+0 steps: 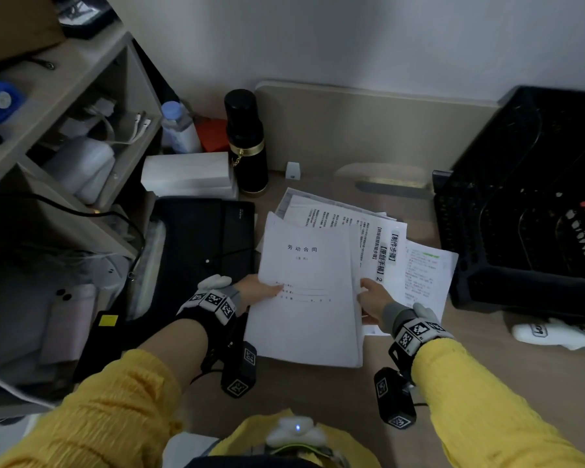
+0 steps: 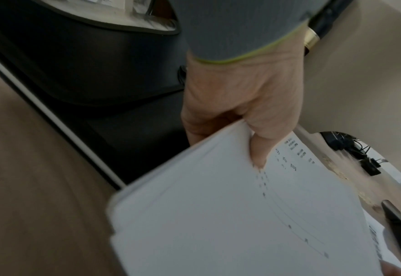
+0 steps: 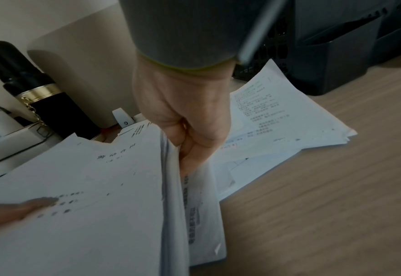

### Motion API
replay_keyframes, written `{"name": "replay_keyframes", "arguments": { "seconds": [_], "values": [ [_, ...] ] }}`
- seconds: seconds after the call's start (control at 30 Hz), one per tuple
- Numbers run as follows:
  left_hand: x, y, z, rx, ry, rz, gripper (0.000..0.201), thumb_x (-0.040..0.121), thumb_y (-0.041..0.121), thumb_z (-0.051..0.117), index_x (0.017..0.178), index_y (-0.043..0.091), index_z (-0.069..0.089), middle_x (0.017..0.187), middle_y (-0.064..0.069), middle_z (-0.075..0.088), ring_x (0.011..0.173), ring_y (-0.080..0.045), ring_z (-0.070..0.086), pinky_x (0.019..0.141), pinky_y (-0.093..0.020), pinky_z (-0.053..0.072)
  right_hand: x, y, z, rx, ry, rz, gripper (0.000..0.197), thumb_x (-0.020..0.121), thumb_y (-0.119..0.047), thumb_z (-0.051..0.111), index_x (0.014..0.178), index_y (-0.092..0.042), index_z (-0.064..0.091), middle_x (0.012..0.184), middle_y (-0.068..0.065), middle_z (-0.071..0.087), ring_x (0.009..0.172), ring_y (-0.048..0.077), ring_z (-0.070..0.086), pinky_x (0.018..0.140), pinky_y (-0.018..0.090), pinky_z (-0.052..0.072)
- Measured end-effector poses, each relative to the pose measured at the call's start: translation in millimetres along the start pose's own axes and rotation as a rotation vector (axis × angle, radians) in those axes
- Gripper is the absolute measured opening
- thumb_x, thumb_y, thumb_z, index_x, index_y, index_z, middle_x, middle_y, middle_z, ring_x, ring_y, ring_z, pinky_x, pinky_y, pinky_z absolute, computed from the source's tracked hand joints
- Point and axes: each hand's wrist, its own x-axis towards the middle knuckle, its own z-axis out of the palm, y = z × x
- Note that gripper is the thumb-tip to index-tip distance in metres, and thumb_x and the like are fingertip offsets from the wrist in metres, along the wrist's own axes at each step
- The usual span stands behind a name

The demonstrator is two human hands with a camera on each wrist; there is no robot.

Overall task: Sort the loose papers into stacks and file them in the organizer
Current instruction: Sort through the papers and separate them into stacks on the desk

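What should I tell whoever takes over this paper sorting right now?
Left hand grips the left edge of the thick white contract stack, thumb on top.
Right hand grips its right edge.
More loose printed sheets lie fanned on the wooden desk beyond and to the right.
The black mesh organizer stands at far right; no papers are visible in it.
Done: one stack gathered. Left: sort the rest, file everything.

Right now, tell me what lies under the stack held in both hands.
Under the held stack, more printed sheets fan out on the desk. How many lie beneath is hidden.
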Motion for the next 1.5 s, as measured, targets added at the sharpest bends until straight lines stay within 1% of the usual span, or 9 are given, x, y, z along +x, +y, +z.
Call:
{"name": "replay_keyframes", "arguments": {
  "seconds": [0.17,0.33,0.5,0.7,0.8,0.9,1.1,1.27,1.5],
  "values": [
    [5.6,-0.9,10.3,0.092,-0.049,0.003,0.048,0.093,0.019,0.06,0.136,0.0,0.049,0.137,-0.017,0.054,0.125,-0.032,0.053,0.103,-0.036,0.044,-4.7,-4.0,-1.7,0.019,-0.077,0.04,0.031,0.092,-0.004,0.038,0.116,-0.008,0.057,0.096,0.014,0.067,0.075,0.031,0.067,0.074,0.04,0.059],
    [11.5,-2.6,12.1,0.153,-0.041,0.001,0.052,0.092,0.022,0.063,0.136,0.001,0.049,0.138,-0.016,0.053,0.126,-0.031,0.053,0.108,-0.041,0.041,-7.5,-1.9,2.9,0.059,-0.07,0.009,0.041,0.098,-0.04,0.04,0.125,-0.011,0.051,0.118,0.012,0.062,0.103,0.033,0.063,0.086,0.043,0.055],
    [4.7,-1.2,10.9,0.161,-0.072,0.004,0.052,0.092,0.019,0.063,0.138,0.002,0.047,0.138,-0.014,0.052,0.126,-0.032,0.052,0.106,-0.039,0.042,-14.4,-2.9,10.3,0.005,-0.067,-0.084,0.045,0.09,0.0,0.042,0.131,-0.02,0.04,0.121,0.012,0.058,0.104,0.035,0.06,0.08,0.044,0.055],
    [-2.0,1.7,8.3,0.062,-0.058,0.095,0.056,0.089,0.024,0.066,0.136,0.002,0.046,0.136,-0.014,0.054,0.121,-0.031,0.055,0.103,-0.042,0.045,-19.7,-6.5,4.5,0.031,0.012,-0.237,0.052,0.087,0.005,0.036,0.13,-0.023,0.045,0.117,0.012,0.059,0.102,0.035,0.06,0.082,0.05,0.055],
    [-6.1,4.6,5.6,0.002,0.016,0.173,0.08,0.075,0.044,0.075,0.139,0.008,0.043,0.139,-0.011,0.052,0.122,-0.029,0.055,0.104,-0.046,0.046,-24.3,-4.9,-6.6,0.107,0.057,-0.321,0.051,0.086,0.011,0.036,0.128,-0.015,0.048,0.116,0.015,0.06,0.098,0.032,0.06,0.07,0.035,0.056],
    [-13.3,11.1,3.3,0.05,0.143,0.224,0.081,0.08,0.045,0.071,0.145,0.014,0.033,0.136,-0.003,0.047,0.126,-0.023,0.049,0.102,-0.031,0.044,-29.1,-4.0,-16.0,0.159,0.089,-0.387,0.052,0.084,0.015,0.036,0.128,-0.009,0.05,0.113,0.015,0.061,0.1,0.032,0.061,0.074,0.035,0.057],
    [-30.7,27.5,8.5,-0.225,-0.012,0.373,0.061,0.082,0.035,0.073,0.135,0.016,0.048,0.128,0.003,0.062,0.113,-0.014,0.062,0.091,-0.027,0.051,-42.7,-8.4,-25.0,0.234,0.123,-0.46,0.052,0.085,0.015,0.037,0.128,-0.011,0.051,0.113,0.01,0.06,0.103,0.028,0.058,0.097,0.047,0.049],
    [-38.4,47.7,17.2,-0.493,0.076,0.473,0.036,0.084,0.016,0.072,0.118,0.008,0.06,0.12,-0.014,0.066,0.108,-0.03,0.065,0.095,-0.05,0.052,-51.4,-24.3,-27.9,0.371,0.069,-0.517,0.042,0.081,0.012,0.051,0.114,-0.014,0.054,0.109,0.01,0.062,0.098,0.028,0.059,0.091,0.046,0.051],
    [-50.3,70.9,30.2,-0.551,0.068,0.65,0.026,0.088,0.01,0.067,0.114,0.013,0.062,0.114,-0.008,0.069,0.102,-0.024,0.068,0.086,-0.04,0.057,-51.8,-49.3,-20.7,0.423,0.175,-0.498,0.032,0.08,0.01,0.057,0.108,-0.005,0.056,0.099,0.017,0.063,0.091,0.033,0.06,0.09,0.05,0.051]
  ]
}}
